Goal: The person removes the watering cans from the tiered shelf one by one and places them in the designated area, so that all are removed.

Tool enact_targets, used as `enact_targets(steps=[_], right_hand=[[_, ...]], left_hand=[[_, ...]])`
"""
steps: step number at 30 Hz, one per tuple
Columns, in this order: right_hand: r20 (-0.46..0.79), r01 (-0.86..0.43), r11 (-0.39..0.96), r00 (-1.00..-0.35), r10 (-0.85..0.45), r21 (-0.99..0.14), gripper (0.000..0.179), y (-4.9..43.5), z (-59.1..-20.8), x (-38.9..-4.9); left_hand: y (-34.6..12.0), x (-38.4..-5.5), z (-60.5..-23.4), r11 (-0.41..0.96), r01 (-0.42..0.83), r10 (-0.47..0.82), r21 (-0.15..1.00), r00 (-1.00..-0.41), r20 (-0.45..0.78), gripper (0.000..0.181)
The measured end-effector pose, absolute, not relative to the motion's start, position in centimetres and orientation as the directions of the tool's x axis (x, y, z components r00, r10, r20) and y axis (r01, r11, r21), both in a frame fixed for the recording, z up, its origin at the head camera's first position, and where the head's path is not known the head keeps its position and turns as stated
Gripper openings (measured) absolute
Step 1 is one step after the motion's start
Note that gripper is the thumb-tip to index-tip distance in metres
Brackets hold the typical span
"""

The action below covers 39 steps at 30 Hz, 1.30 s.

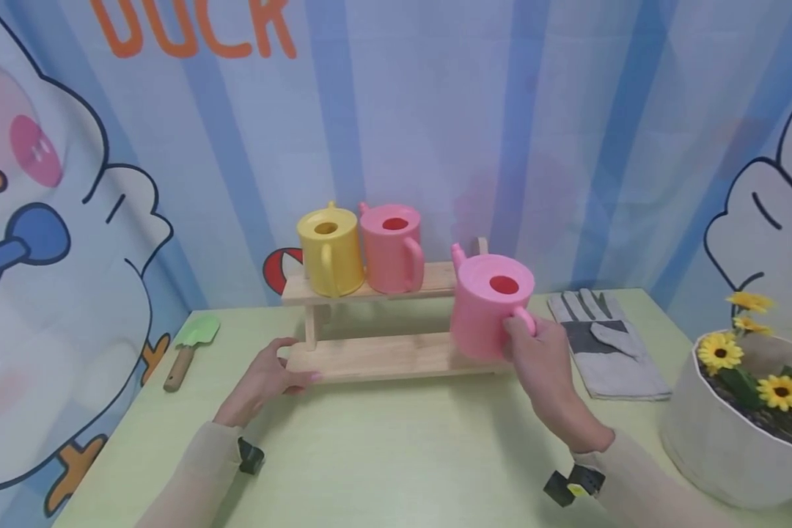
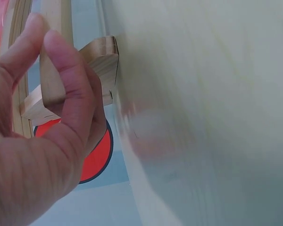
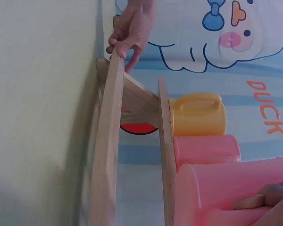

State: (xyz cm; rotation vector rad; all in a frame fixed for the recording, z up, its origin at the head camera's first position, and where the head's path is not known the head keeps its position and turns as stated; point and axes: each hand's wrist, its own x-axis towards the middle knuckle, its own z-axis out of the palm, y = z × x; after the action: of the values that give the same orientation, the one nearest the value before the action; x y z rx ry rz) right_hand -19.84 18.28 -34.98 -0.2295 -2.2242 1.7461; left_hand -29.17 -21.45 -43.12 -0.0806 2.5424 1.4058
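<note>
A two-tier wooden shelf stands on the table. My left hand grips the left end of its lower board, thumb on one face and fingers round the other in the left wrist view. By its handle, my right hand holds a light pink watering can upright at the shelf's right side, overlapping both boards in the head view. On the upper board sit a yellow watering can at the left and a darker pink watering can beside it. Both have their handles towards me.
A small green trowel with a wooden handle lies at the table's left. To the right are grey-and-white work gloves and a white pot of yellow flowers. Behind the table hangs a striped duck-print curtain.
</note>
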Motion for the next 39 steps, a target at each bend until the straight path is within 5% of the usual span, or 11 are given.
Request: enact_targets(steps=[39], right_hand=[[-0.101,0.184,0.237,-0.94,0.326,-0.954,0.043,19.6,-42.1,-13.8]], left_hand=[[-21.5,-29.3,-43.1,0.548,-0.163,0.064,0.821,-0.97,-0.236,0.105]])
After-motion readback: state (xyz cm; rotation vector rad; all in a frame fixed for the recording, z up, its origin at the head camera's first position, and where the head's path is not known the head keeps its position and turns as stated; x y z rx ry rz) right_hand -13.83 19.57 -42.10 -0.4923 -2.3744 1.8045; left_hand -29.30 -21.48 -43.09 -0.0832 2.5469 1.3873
